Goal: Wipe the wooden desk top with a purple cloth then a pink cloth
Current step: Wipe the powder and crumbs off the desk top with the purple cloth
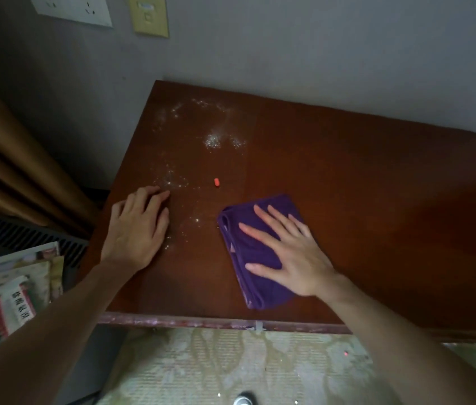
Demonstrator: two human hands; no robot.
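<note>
The white crumbs and powder (211,140) lie up and to the left of the purple cloth (255,252), scattered from the far left corner of the tabletop (377,185) down toward the left hand (138,226). That direction is what the next stroke turns on: the cloth would have to travel away from the body and leftward to meet the mess. A small orange-red bit (216,182) lies between cloth and powder, just beyond the cloth's far edge.

The cloth is folded into a long pad, its long axis running from the near tabletop edge up and slightly left. The right hand (286,252) lies flat on top of it, fingers spread and pointing up-left, palm pressing down, so it pins the cloth rather than pinching it. The left hand rests open on bare wood near the left edge, fingers loosely curved, holding nothing, its fingertips touching the nearest specks.

The right hand is the one placed to wipe. No pink cloth is in view.
</note>
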